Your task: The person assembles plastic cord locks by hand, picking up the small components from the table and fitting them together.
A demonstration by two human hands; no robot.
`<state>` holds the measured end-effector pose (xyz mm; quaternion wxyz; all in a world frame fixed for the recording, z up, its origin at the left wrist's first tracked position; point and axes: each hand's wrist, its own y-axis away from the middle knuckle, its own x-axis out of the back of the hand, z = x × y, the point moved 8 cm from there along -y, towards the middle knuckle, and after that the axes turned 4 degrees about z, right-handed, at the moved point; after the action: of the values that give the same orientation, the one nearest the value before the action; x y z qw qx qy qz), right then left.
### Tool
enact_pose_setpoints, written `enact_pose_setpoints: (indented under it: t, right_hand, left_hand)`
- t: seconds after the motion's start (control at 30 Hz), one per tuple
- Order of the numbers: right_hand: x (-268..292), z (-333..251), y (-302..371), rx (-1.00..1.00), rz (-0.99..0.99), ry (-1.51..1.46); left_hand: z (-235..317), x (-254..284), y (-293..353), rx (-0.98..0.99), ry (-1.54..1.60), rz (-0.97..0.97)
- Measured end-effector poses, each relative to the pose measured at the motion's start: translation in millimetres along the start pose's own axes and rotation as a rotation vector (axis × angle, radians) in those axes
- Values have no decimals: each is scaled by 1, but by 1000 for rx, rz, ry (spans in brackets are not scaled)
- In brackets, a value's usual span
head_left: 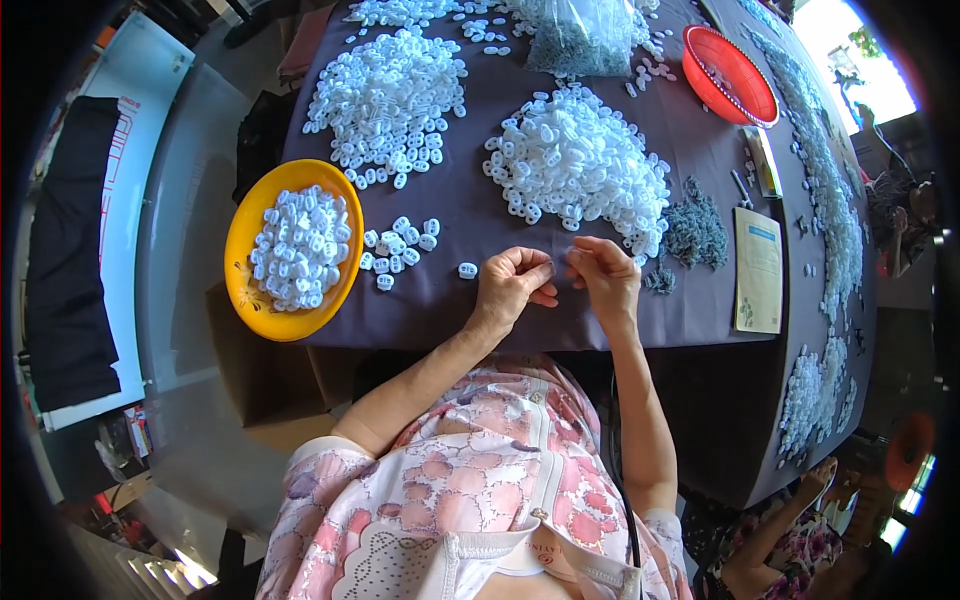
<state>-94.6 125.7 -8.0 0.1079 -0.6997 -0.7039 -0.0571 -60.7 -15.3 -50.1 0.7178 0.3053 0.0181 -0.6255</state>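
Note:
Close together over the near edge of the table, my left hand (512,287) and my right hand (608,284) are both pinched. A tiny dark bit shows at the left fingertips and a tiny pale one at the right; neither can be made out. Left of my left hand lies a single white oval plastic piece (467,271) with dark marks. Beyond it is a small cluster of similar pieces (398,243). A large heap of white oval pieces (580,160) rises just ahead of my hands. Small grey parts (697,230) are piled beside my right hand.
A yellow bowl (240,295) of white pieces sits at the table's left edge. Further off are another white heap (385,100), a clear bag of grey parts (580,45) and a red basket (735,95). A tan packet (758,275) lies right. Another person's arm (775,535) shows lower right.

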Motion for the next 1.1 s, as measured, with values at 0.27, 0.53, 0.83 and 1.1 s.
enact_pose_setpoints:
  t: [0.27, 0.53, 0.83, 1.1]
  right_hand:
    - [1, 23, 28, -308, 114, -428]
    - [0, 24, 28, -304, 106, -420]
    - [-2, 21, 28, -279, 111, -414]
    - [-2, 20, 29, -262, 114, -389]
  left_hand:
    - [-1, -2, -3, -36, -22, 3]
    - [1, -4, -1, -48, -82, 15]
    - [4, -4, -1, -62, -134, 27]
    - [5, -5, -1, -96, -179, 28]
